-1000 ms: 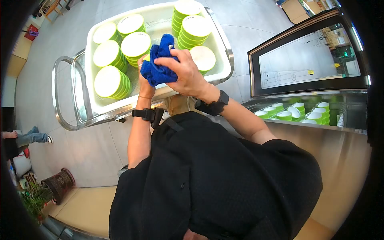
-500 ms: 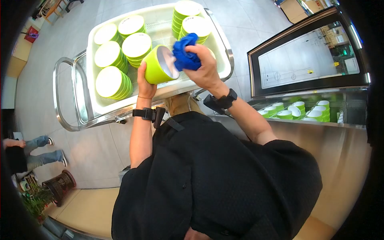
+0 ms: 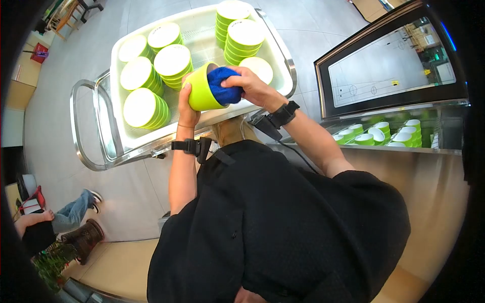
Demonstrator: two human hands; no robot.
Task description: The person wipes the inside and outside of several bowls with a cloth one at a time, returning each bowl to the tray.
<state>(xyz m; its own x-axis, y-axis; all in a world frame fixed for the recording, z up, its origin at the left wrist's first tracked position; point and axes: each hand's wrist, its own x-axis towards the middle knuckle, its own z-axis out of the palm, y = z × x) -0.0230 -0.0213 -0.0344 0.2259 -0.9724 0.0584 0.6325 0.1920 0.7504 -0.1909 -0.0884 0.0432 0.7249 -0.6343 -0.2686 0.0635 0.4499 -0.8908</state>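
Observation:
My left hand (image 3: 188, 107) holds a green cup (image 3: 198, 91) with a pale inside, tilted with its mouth toward the right. In my right hand (image 3: 252, 88) is a crumpled blue cloth (image 3: 224, 86), which sits at the cup's mouth and partly inside it. Both hands are over the near edge of a white tray (image 3: 202, 20). Stacks of green cups with white bases upward stand in the tray, one stack (image 3: 146, 108) at its near left and another (image 3: 245, 39) at its right.
The tray rests on a metal cart with a curved handle (image 3: 76, 118). At right, several green cups (image 3: 364, 139) lie in a metal-edged compartment below a framed glass panel (image 3: 391, 65). Another person's legs (image 3: 73, 212) and a plant pot (image 3: 90, 237) are at lower left.
The blue cloth has moved left and down into the cup's mouth, with my right hand following. The other person's legs have shifted right in view.

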